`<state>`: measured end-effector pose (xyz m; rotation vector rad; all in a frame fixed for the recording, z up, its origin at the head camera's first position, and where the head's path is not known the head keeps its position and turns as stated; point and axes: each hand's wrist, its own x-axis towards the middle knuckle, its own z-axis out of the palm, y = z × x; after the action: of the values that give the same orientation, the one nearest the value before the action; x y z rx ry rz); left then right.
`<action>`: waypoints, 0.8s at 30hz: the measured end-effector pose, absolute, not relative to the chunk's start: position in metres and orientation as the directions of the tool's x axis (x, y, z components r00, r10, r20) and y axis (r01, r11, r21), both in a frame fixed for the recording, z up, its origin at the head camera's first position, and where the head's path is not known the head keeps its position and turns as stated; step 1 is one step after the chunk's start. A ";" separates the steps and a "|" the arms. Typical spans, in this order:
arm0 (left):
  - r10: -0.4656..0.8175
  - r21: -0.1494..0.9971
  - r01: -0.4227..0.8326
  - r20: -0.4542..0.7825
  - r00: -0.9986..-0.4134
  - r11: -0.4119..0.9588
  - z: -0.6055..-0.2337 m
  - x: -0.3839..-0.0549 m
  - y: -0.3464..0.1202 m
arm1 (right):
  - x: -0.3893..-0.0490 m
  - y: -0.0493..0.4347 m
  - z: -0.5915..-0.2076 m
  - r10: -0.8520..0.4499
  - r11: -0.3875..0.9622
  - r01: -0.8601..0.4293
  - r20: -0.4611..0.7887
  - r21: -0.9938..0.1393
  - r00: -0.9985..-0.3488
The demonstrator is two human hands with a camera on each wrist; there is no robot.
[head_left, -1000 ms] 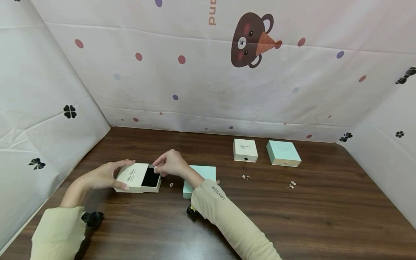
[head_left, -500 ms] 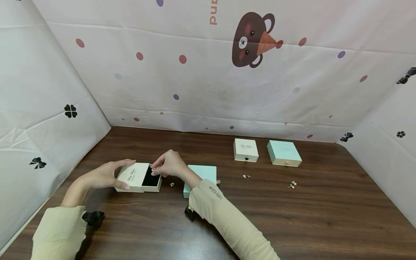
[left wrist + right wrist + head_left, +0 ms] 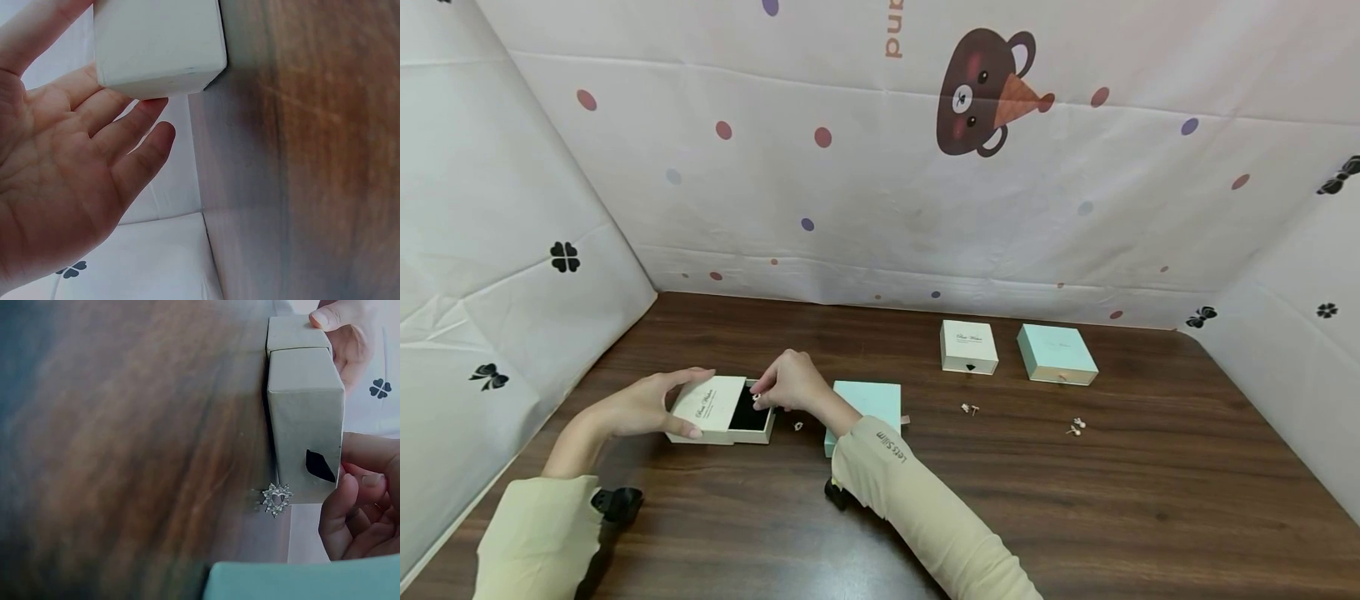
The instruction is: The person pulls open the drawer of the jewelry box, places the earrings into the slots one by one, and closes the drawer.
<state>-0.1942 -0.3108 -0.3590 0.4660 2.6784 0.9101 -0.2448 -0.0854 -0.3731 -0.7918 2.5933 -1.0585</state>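
In the head view my left hand (image 3: 634,407) holds a white drawer-style gift box (image 3: 709,404) by its sleeve, thumb on the near side and fingers at the far side. The box's drawer (image 3: 750,436) is partly pulled out to the right, showing a black pad (image 3: 747,414). Over that pad my right hand (image 3: 797,385) pinches a small earring (image 3: 756,397); its post is hidden. A matching-looking stud with clear stones (image 3: 277,500) lies on the table just right of the drawer. The black ribbon tab (image 3: 320,466) shows on the drawer front.
A mint box (image 3: 868,400) lies beneath my right forearm. Farther back stand another white box (image 3: 968,346) and a mint box (image 3: 1057,354). Small earrings (image 3: 970,409) and pearl-like studs (image 3: 1076,427) lie before them. Printed cloth walls (image 3: 850,183) bound the brown table (image 3: 1075,517).
My right hand has moved slightly left with the earring, from the drawer's far right edge to over the black pad. My left hand keeps its hold on the box.
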 end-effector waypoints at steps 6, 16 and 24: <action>0.379 0.621 0.210 -0.153 -0.913 0.755 -0.358 -0.194 -0.310 | -0.244 -0.086 -0.371 -0.572 0.625 -0.441 0.007 -0.644 -0.820; 0.373 0.627 0.200 -0.158 -0.914 0.753 -0.358 -0.194 -0.309 | -0.245 -0.086 -0.370 -0.609 0.652 -0.514 0.017 -0.558 -0.793; 0.380 0.628 0.210 -0.148 -0.913 0.749 -0.359 -0.194 -0.309 | -0.246 -0.086 -0.368 -0.652 0.642 -0.560 0.012 -0.524 -0.758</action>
<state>-0.1937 -0.3094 -0.3588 0.4612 2.6825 0.9164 -0.2464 -0.0864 -0.3683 -0.9999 2.6818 -0.7654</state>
